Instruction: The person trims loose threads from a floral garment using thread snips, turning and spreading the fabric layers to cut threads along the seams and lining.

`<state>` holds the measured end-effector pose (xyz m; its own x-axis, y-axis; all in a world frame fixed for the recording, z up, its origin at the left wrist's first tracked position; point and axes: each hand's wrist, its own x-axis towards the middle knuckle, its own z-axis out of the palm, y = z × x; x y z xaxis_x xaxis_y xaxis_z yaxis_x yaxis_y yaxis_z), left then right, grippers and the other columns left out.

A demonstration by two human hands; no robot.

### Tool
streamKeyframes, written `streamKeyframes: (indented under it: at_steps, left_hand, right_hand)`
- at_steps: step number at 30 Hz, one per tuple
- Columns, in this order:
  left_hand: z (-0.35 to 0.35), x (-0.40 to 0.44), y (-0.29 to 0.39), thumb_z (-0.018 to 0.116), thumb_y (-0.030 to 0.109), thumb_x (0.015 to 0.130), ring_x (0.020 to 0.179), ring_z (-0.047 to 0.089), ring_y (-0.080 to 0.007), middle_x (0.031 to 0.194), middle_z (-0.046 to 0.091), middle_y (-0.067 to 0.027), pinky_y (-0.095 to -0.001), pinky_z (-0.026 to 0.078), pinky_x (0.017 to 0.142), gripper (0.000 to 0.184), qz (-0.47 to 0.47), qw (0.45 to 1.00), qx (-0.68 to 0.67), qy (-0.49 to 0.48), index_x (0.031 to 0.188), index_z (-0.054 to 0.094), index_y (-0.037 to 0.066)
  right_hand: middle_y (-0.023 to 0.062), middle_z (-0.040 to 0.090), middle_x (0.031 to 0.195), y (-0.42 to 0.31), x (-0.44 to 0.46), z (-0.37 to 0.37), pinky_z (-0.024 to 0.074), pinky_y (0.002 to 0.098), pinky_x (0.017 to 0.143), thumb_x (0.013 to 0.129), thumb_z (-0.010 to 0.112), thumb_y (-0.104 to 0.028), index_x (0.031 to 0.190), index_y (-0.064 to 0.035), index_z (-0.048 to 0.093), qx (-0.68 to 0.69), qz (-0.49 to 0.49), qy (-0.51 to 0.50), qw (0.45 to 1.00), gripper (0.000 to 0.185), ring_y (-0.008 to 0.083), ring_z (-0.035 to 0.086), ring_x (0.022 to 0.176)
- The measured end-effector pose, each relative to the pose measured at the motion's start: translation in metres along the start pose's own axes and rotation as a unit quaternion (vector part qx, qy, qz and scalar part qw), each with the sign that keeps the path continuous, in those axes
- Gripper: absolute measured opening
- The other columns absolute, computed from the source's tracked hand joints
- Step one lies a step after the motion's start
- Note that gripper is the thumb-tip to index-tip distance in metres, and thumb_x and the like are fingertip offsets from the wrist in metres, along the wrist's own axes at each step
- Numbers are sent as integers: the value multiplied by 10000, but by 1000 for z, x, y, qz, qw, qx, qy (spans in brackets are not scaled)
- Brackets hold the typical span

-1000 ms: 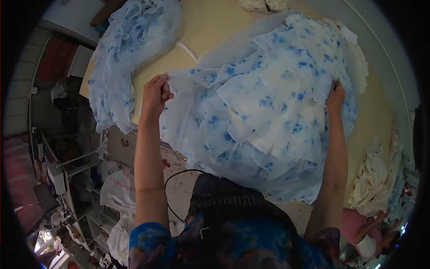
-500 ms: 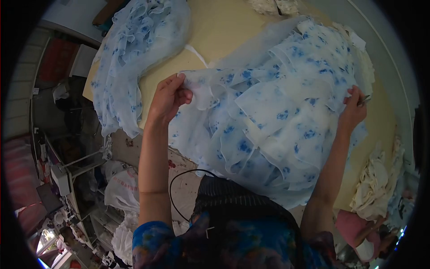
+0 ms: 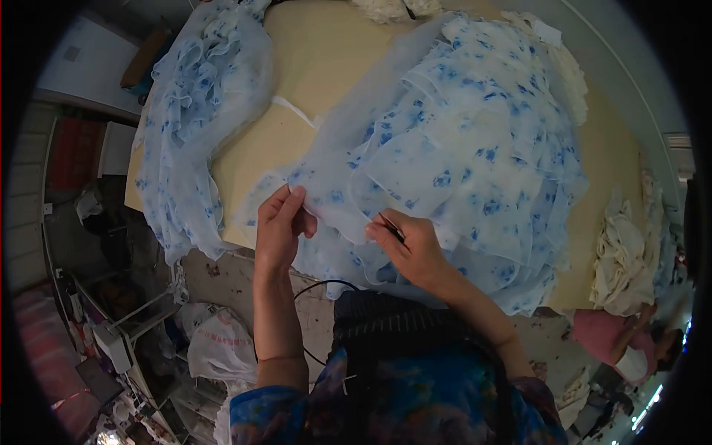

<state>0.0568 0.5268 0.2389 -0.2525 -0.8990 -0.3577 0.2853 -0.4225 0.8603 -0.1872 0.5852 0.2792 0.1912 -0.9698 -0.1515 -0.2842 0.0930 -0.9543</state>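
A sheer, ruffled white garment with blue flowers (image 3: 475, 156) is spread over the near part of the table. My left hand (image 3: 282, 226) is closed, pinching the edge of its sheer layer between thumb and fingers. My right hand (image 3: 411, 248) hovers over the lower ruffles, closed around a slim dark tool (image 3: 391, 228) with a pointed end; its exact kind is too small to tell. Whether those fingers also touch the fabric cannot be made out.
Another pile of the same blue-flowered fabric (image 3: 200, 111) hangs over the left table edge. Cream cloth (image 3: 621, 256) lies at the right edge. A pale yellow table (image 3: 319, 59) shows between the piles. Below left stands a white plastic bag (image 3: 221, 347). A person in pink (image 3: 604, 334) is at lower right.
My right hand has come in from the far right side of the garment to near my left hand. My left hand has lowered, still pinching the edge, and the ruffles have shifted.
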Motion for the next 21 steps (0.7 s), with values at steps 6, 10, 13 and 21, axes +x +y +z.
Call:
streamKeyframes:
  at_steps: [6,10,13,21]
  left_hand:
    - [73,-33,28,600,176,1000,630,590,-101,1116,655,-106,-265,501,592,307,98,966,239,-2,1237,592,-18]
    - [86,-30,16,682,195,956,736,565,-87,1004,664,-65,-253,479,662,337,35,958,168,-231,1226,655,-6]
    - [88,-25,11,756,118,888,720,528,-72,860,625,-15,-232,415,624,183,75,944,246,-207,1035,739,10]
    - [104,-32,3,749,16,867,718,522,-54,768,628,8,-222,407,654,60,45,974,178,-131,924,749,-4]
  right_hand:
    - [123,634,741,-6,-31,-16,449,329,555,939,671,-147,941,-10,653,-98,-82,4,992,139,231,580,577]
    - [105,621,722,-23,-38,-30,435,313,548,940,675,-143,941,2,657,-52,-47,-13,997,145,182,554,571]
    - [86,598,700,-22,-42,-45,410,292,539,940,680,-140,931,6,658,-34,-23,3,999,147,128,501,568]
    - [24,545,678,-16,-40,-54,380,256,558,981,638,-167,960,4,639,10,-7,90,996,172,79,429,591]
